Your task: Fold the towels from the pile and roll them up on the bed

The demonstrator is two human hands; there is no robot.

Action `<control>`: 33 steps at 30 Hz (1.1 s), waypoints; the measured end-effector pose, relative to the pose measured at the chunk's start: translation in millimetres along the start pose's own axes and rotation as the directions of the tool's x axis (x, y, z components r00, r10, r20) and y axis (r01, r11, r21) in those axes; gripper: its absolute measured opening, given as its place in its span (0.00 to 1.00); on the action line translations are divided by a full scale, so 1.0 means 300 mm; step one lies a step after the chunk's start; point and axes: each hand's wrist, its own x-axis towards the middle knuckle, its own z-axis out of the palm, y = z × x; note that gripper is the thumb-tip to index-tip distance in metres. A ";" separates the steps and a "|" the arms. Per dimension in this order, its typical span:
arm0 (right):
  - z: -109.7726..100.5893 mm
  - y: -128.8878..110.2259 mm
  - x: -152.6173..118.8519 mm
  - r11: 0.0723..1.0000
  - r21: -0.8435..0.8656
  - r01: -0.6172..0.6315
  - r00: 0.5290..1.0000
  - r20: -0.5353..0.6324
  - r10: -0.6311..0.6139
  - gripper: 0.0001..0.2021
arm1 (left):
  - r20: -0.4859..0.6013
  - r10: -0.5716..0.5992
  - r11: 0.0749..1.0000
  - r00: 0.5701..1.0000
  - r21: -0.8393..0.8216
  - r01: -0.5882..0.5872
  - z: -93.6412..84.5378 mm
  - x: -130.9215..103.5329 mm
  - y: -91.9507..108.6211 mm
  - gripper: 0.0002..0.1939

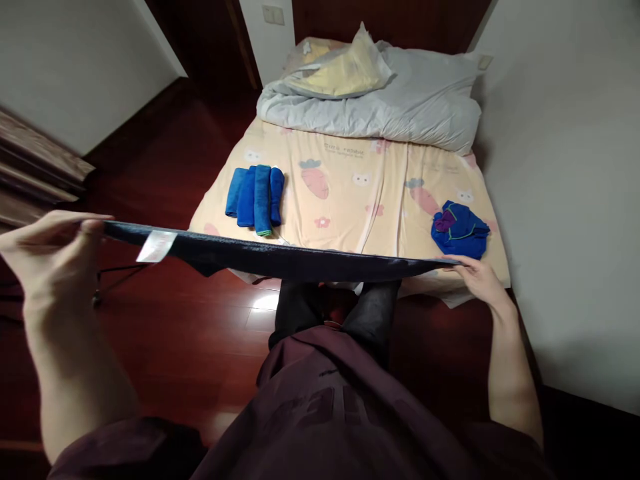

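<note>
A dark navy towel (295, 261) is stretched lengthwise between my two hands, at about the height of the bed's near edge. My left hand (60, 250) pinches one end, close to a white label (157, 246) on the towel. The opposite end is between the thumb and fingers of my right hand (475, 277). Beyond it, several rolled blue towels (254, 199) lie side by side on the left of the bed. A crumpled blue cloth bundle (461, 232) with green edging and a purple patch lies on the right, just past my right hand.
The bed (345, 193) has a cream sheet printed with carrots. A grey quilt (425, 100) and a yellow pillow (345, 72) are heaped at its head. A white wall (565, 200) runs along the right. Curtains (35, 170) hang at the left above the dark red wooden floor (175, 347).
</note>
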 end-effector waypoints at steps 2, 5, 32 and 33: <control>-0.065 -0.032 -0.036 1.000 -0.027 0.004 0.995 -0.100 -0.007 0.18 | 0.038 0.007 0.998 0.999 -0.058 -0.005 0.034 -0.016 0.004 0.17; -0.119 -0.047 -0.104 0.999 -0.007 -0.049 0.965 -0.256 0.045 0.17 | 0.157 -0.080 0.995 0.984 -0.054 0.090 0.071 -0.051 -0.005 0.17; -0.363 0.061 0.318 0.956 0.075 -0.284 0.901 -0.319 0.293 0.07 | 0.771 -0.270 0.854 0.577 -0.085 0.513 0.709 0.250 -0.233 0.41; -0.364 0.063 0.375 0.959 0.008 -0.284 0.896 -0.354 0.269 0.04 | 0.755 -0.250 0.866 0.607 -0.107 0.489 0.759 0.282 -0.235 0.39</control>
